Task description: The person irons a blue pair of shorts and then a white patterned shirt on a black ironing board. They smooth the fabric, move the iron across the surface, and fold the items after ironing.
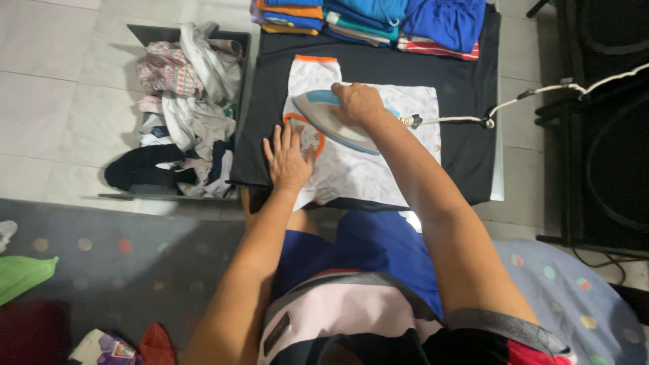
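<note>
A small white printed shirt [368,169] with orange trim lies flat on a black cloth [466,135] spread over a low surface. My right hand [358,105] grips the handle of a blue and white iron [331,122] that rests on the shirt near its orange neckline. My left hand [287,159] lies flat with fingers spread on the shirt's left edge, just beside the neckline. The iron's white cord [534,91] runs off to the right.
A stack of folded clothes [378,20] in blue, orange and striped colours sits at the far edge of the black cloth. A dark tray heaped with crumpled laundry [182,108] stands to the left on the tiled floor. Dark furniture [602,135] is on the right.
</note>
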